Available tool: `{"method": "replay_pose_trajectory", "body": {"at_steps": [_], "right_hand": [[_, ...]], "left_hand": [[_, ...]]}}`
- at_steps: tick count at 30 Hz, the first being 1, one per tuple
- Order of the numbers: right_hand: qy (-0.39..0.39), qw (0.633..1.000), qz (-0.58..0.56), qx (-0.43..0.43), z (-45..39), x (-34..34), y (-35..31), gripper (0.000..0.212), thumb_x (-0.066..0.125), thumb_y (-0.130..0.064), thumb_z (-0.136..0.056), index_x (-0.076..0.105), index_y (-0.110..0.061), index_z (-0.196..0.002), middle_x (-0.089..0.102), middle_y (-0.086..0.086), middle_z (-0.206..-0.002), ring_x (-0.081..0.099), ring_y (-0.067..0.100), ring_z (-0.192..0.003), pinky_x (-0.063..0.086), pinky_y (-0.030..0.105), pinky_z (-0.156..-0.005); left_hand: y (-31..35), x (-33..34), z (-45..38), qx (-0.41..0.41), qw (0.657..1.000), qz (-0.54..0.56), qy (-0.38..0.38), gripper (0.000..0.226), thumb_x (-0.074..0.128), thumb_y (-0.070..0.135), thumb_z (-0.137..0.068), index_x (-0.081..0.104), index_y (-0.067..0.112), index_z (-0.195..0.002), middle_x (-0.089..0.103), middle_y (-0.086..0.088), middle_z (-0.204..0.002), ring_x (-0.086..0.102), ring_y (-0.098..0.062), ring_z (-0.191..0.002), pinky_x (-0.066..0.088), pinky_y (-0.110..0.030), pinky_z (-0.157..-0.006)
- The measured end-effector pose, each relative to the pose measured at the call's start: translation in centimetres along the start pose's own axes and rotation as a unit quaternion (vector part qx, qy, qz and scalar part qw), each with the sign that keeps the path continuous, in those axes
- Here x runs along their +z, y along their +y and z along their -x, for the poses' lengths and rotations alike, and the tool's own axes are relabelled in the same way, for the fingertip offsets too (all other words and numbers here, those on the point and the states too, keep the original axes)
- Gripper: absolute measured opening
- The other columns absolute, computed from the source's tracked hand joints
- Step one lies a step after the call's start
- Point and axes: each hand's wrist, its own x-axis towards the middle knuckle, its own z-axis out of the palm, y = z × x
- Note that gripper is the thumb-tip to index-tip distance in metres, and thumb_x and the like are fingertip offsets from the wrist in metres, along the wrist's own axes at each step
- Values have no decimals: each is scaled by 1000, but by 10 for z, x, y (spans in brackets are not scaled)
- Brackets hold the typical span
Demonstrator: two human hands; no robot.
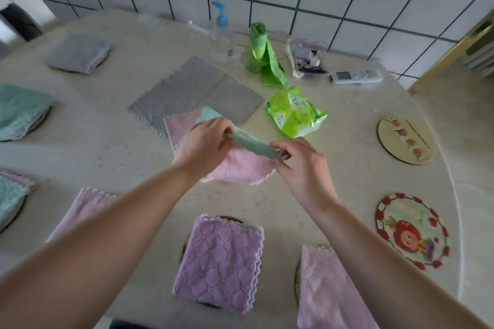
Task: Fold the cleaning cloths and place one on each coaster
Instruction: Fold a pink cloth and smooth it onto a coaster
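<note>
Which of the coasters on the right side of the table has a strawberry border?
The nearer bare coaster, ringed with red strawberries around a cartoon figure. The farther bare coaster has a plain rim with a strip of small pictures across it.

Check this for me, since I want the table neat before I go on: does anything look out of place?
Mostly tidy. The folded pink cloth at the near left lies on the table with no coaster showing under it, while two coasters at the right are bare. A crumpled green packet lies loose mid-table.
</note>
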Motion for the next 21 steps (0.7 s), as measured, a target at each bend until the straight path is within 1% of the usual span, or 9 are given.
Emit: {"method": "replay_pose_trajectory", "body": {"at_steps": [2, 4, 7, 10, 12, 14, 17, 19, 21], "right_hand": [[-23, 998, 52, -14, 3, -16, 9, 31, 72, -12, -74, 70, -16, -104, 60, -3, -86, 60, 17, -83, 45, 26, -76], [-27, 996, 81, -30, 4, -32, 17, 31, 73, -17, -73, 70, -16, -105, 61, 3, -88, 61, 24, -84, 48, 32, -76], [5, 994, 96, -48, 5, -60, 27, 22, 71, -17, -73, 72, -13, -95, 59, 4, -85, 60, 27, -82, 48, 32, -71], [37, 992, 112, -55, 4, -91, 36, 17, 70, -13, -75, 71, -11, -91, 56, 5, -86, 57, 27, -84, 42, 29, -69], [37, 988, 129, -74, 4, -110, 39, 14, 68, -14, -77, 69, -11, -91, 54, 4, -87, 55, 24, -86, 42, 30, -70], [37, 984, 146, -94, 4, -129, 42, 11, 66, -14, -79, 67, -10, -89, 54, 4, -89, 53, 21, -86, 44, 33, -70], [26, 975, 184, -122, -1, -156, 52, 9, 61, -15, -82, 64, -8, -87, 54, 4, -87, 50, 17, -83, 44, 32, -69], [9, 969, 210, -129, -7, -171, 60, 11, 57, -16, -84, 63, -7, -85, 52, 2, -85, 49, 17, -82, 42, 30, -68], [-1, 965, 232, -121, -12, -182, 68, 11, 56, -15, -85, 62, -7, -87, 50, 0, -88, 48, 18, -86, 37, 29, -71]], "left_hand": [[20, -1, 2, 22, 1000, 19, 4, 12, 48, 16, -86, 55, 19, -96, 60, 2, -98, 57, -23, -85, 46, -35, -71], [40, -2, 3, 55, 998, 27, 12, 19, 43, 23, -86, 54, 23, -100, 59, 3, -102, 57, -23, -87, 47, -37, -73], [66, -5, 3, 114, 993, 22, 16, 21, 40, 33, -87, 51, 27, -104, 59, 3, -101, 60, -24, -85, 48, -34, -71], [85, -8, 7, 176, 984, -37, -8, 30, 45, 45, -86, 55, 26, -107, 63, 2, -101, 62, -22, -84, 49, -31, -68], [95, -9, 9, 209, 975, -76, -12, 38, 45, 49, -83, 61, 23, -105, 63, 4, -98, 62, -21, -84, 51, -33, -65], [99, -9, 9, 231, 967, -106, -11, 38, 46, 48, -81, 63, 21, -102, 64, 4, -96, 64, -23, -82, 53, -35, -60], [99, -9, 7, 194, 971, -141, 5, 36, 42, 44, -81, 63, 21, -100, 66, 2, -93, 66, -26, -79, 54, -37, -56], [98, -11, 5, 142, 980, -139, 22, 40, 38, 44, -80, 66, 18, -94, 66, -1, -89, 65, -27, -79, 52, -36, -59], [99, -18, -2, 88, 988, -122, 23, 33, 43, 36, -79, 67, 16, -90, 66, -3, -87, 63, -28, -82, 47, -34, -64]]}}
